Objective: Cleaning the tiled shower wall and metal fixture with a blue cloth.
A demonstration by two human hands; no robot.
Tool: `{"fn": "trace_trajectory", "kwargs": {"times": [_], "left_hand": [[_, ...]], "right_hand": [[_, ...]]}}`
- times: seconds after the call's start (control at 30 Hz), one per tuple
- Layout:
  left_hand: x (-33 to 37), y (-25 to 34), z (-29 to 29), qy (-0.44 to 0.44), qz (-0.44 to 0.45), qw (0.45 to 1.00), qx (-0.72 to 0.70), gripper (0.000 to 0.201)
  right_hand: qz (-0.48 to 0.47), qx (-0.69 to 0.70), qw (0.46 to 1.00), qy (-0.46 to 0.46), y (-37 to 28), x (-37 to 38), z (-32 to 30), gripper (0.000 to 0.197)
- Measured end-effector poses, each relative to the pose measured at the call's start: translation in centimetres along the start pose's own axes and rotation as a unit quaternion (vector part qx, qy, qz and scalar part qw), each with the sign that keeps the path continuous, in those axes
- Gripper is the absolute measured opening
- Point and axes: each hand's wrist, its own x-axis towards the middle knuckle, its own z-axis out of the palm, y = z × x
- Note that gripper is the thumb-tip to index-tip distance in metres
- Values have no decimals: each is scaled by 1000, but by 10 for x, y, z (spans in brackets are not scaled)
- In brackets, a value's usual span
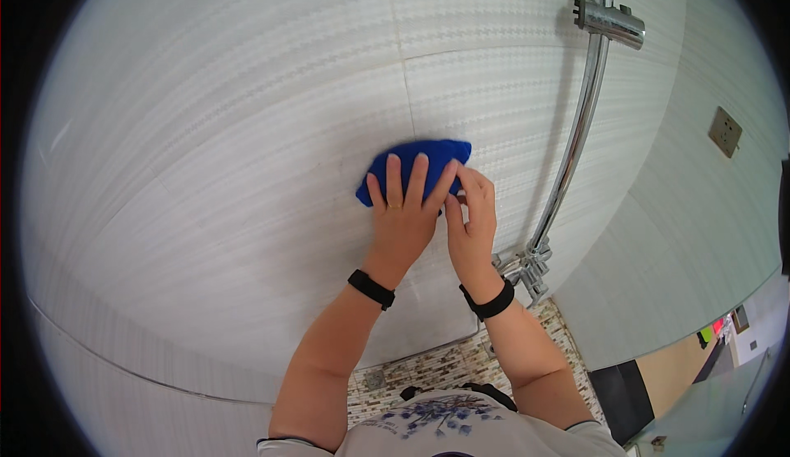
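A folded blue cloth lies against the pale tiled wall, across a vertical tile joint. My left hand is spread flat over it, fingers apart, pressing it to the tile; a ring shows on one finger. At the cloth's lower right side, my right hand has its thumb and bent fingers closed on the edge, close to the left index finger. Part of that grip is hidden behind the fingers.
A chrome shower rail with a sliding holder runs down the wall to my right, ending at a chrome mixer tap. On the right-hand wall sits a socket plate. Below is a mosaic-tiled floor with a drain.
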Motion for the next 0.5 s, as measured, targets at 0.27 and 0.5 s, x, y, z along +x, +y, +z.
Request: {"fn": "trace_trajectory", "kwargs": {"times": [0.27, 0.5], "left_hand": [[-78, 39, 25, -68, 76, 995, 6, 51], [-104, 58, 34, -88, 75, 992, -41, 55]], "right_hand": [[81, -17, 996, 33, 55, -71, -9, 46], [132, -27, 991, 22, 70, -96, -19, 44]]}}
